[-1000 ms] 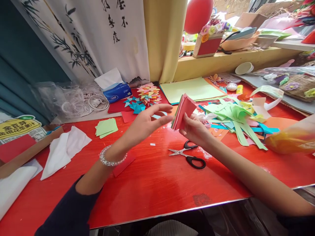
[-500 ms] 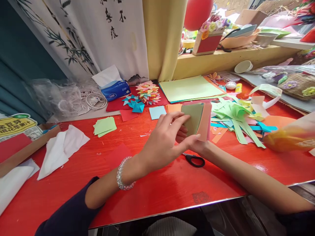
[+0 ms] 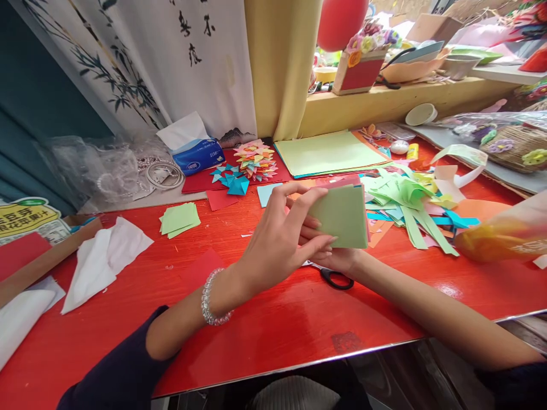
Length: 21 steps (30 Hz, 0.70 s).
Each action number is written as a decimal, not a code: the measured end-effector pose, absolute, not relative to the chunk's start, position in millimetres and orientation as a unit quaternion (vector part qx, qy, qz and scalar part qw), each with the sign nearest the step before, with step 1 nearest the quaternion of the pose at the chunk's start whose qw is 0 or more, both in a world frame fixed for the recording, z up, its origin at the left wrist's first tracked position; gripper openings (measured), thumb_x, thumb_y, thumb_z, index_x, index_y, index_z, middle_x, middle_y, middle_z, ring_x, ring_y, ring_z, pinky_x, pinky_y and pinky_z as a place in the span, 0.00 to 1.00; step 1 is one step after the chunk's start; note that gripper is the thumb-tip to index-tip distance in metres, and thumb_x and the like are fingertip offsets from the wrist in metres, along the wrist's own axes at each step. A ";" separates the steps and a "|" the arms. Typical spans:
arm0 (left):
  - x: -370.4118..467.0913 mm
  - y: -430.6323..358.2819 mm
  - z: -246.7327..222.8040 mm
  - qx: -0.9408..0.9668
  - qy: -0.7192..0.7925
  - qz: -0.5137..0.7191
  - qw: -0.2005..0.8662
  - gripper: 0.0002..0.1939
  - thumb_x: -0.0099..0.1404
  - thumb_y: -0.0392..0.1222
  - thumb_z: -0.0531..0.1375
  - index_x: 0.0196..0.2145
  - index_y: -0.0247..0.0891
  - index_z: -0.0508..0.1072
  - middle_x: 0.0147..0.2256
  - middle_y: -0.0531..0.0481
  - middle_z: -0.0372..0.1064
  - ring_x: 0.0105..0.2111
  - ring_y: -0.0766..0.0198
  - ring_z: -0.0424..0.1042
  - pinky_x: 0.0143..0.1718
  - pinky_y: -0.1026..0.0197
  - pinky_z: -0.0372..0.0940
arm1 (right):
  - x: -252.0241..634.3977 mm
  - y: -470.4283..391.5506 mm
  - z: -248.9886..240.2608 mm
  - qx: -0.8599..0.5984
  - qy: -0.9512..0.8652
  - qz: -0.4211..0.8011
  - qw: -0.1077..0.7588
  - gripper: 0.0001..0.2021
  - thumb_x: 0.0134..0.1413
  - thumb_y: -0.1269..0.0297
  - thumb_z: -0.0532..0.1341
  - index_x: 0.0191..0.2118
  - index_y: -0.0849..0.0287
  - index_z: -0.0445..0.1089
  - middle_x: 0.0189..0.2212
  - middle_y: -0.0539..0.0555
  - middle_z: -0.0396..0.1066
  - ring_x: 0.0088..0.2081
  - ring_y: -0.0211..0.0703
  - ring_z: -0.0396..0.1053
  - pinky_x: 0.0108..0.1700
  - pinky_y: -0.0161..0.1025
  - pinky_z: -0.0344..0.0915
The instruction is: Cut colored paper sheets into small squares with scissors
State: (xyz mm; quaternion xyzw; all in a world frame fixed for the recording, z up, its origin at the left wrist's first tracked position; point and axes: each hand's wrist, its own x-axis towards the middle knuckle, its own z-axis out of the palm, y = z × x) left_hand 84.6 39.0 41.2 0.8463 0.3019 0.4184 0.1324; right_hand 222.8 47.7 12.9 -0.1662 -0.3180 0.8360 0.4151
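Observation:
Above the table I hold a small stack of coloured paper squares (image 3: pixel 345 219), light green on top with pink showing at its right edge. My left hand (image 3: pixel 277 239), with a clear bead bracelet on the wrist, grips the left side of the stack between thumb and fingers. From below and behind, my right hand (image 3: pixel 335 259) supports the same stack; most of its fingers are hidden. Under the right hand lie scissors (image 3: pixel 337 279) with black handles, partly covered. To the left, several green squares (image 3: pixel 180 220) rest on the table.
Folded paper pieces (image 3: pixel 255 160) and a blue tissue pack (image 3: pixel 197 154) stand at the back. Larger green sheets (image 3: pixel 329 152) lie right of them. Paper strips (image 3: pixel 405 199) are heaped at the right, near a plastic bag (image 3: pixel 504 228). White tissues (image 3: pixel 106 256) lie left on the red table (image 3: pixel 256 341).
The stack has turned so its light green face shows more squarely, covering the orange and pink sheets that fanned out at its right. My hands stay around it.

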 end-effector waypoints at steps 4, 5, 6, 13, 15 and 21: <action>81.6 39.6 48.1 0.843 0.302 0.418 0.155 0.24 0.58 0.43 0.62 0.50 0.46 0.58 0.50 0.44 0.54 0.50 0.56 0.59 0.43 0.53 0.65 | 223.1 50.2 13.1 -0.195 -0.353 0.825 0.397 0.11 0.57 0.64 0.53 0.25 0.57 0.53 0.17 0.43 0.47 0.14 0.27 0.39 0.13 0.24 0.39; 81.1 39.8 50.4 0.839 0.301 0.423 0.161 0.23 0.57 0.44 0.62 0.49 0.46 0.58 0.48 0.44 0.54 0.48 0.56 0.60 0.42 0.54 0.65 | 223.2 50.7 13.6 -0.202 -0.352 0.824 0.394 0.11 0.57 0.64 0.52 0.24 0.57 0.53 0.16 0.43 0.46 0.14 0.28 0.39 0.13 0.24 0.38; 80.8 39.9 52.6 0.835 0.299 0.431 0.168 0.22 0.57 0.45 0.63 0.47 0.45 0.59 0.47 0.45 0.55 0.47 0.57 0.60 0.40 0.54 0.66 | 223.1 51.0 14.4 -0.206 -0.350 0.825 0.393 0.12 0.57 0.64 0.52 0.24 0.57 0.52 0.16 0.43 0.46 0.15 0.29 0.39 0.14 0.25 0.39; 83.6 33.8 59.9 0.781 0.350 0.453 0.251 0.22 0.52 0.53 0.64 0.36 0.43 0.56 0.39 0.49 0.56 0.44 0.60 0.61 0.35 0.58 0.65 | 220.5 45.1 12.0 -0.208 -0.368 0.815 0.396 0.13 0.43 0.64 0.60 0.20 0.57 0.53 0.17 0.44 0.46 0.18 0.31 0.41 0.17 0.29 0.44; 84.8 31.7 60.1 0.774 0.362 0.451 0.258 0.20 0.53 0.49 0.64 0.35 0.42 0.55 0.38 0.49 0.55 0.43 0.60 0.60 0.34 0.59 0.64 | 219.2 43.5 9.6 -0.214 -0.371 0.809 0.403 0.12 0.41 0.64 0.62 0.21 0.56 0.54 0.17 0.45 0.47 0.18 0.31 0.41 0.16 0.30 0.43; 87.6 28.1 63.3 0.756 0.393 0.434 0.294 0.21 0.51 0.48 0.63 0.32 0.42 0.53 0.38 0.50 0.55 0.42 0.61 0.60 0.33 0.60 0.64 | 216.7 44.6 7.4 -0.230 -0.388 0.800 0.396 0.12 0.39 0.63 0.63 0.22 0.56 0.56 0.17 0.45 0.49 0.18 0.32 0.44 0.14 0.30 0.47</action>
